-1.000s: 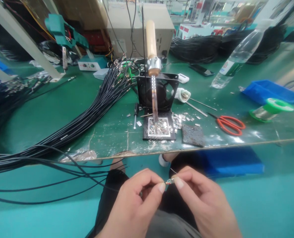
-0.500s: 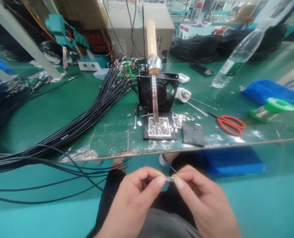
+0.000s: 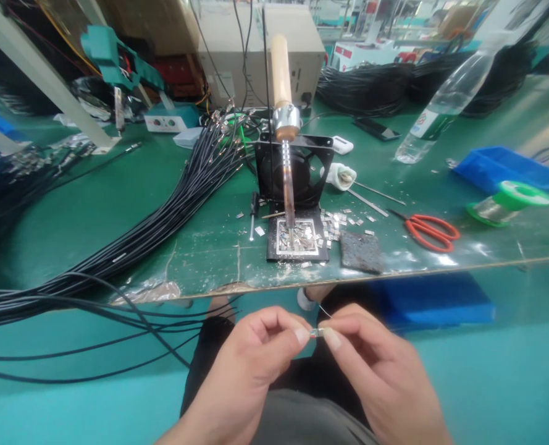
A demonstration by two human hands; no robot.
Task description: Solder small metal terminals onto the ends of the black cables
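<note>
A small silvery connector (image 3: 317,332) with coloured spots is pinched between my two hands over my lap. My left hand (image 3: 260,349) grips its left end with thumb and forefinger. On its right end, my right hand (image 3: 371,358) closes in the same way. A thin pale wire (image 3: 325,311) rises from the right fingertips; where it ends is hidden. Above the hands, on the bench, a wooden-handled soldering iron (image 3: 286,142) points down, its tip over a square tray (image 3: 278,242) of small metal pieces. A black fan (image 3: 262,167) stands behind the iron.
Bundled black cables (image 3: 163,228) cover the left and hang over the bench edge. Right of the tray are a dark sponge (image 3: 361,252), red-handled scissors (image 3: 429,232), a solder spool (image 3: 508,204), a blue bin (image 3: 506,167) and a plastic bottle (image 3: 445,105). A small screwdriver (image 3: 254,213) lies left.
Both hands stay pinched on the connector, with my left hand and wrist shifted slightly up and left. The thin wire by my right fingers has moved slightly. The bench things stay put.
</note>
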